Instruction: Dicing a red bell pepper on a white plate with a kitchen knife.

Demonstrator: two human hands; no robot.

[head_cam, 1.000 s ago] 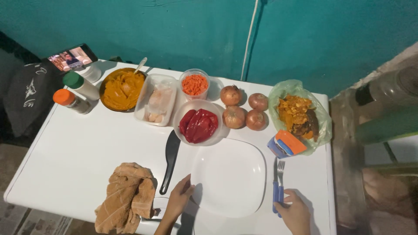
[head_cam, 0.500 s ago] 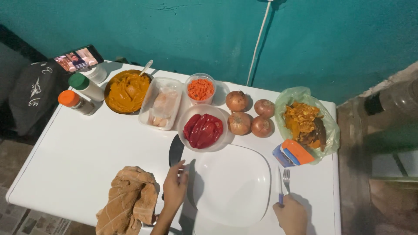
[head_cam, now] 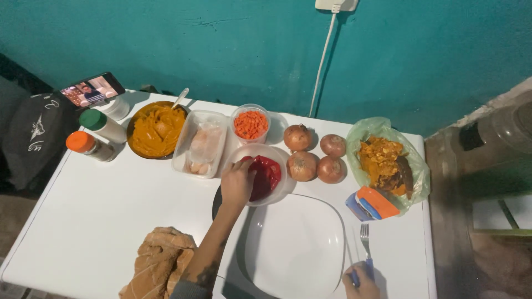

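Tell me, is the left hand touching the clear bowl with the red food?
Touching. In the head view the left hand lies over the near-left rim of the clear bowl, its fingers on the edge beside the red food, with no gap visible.

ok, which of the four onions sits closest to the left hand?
The front-left onion, right beside the bowl of red pieces that the left hand reaches into; the other three lie farther back or right.
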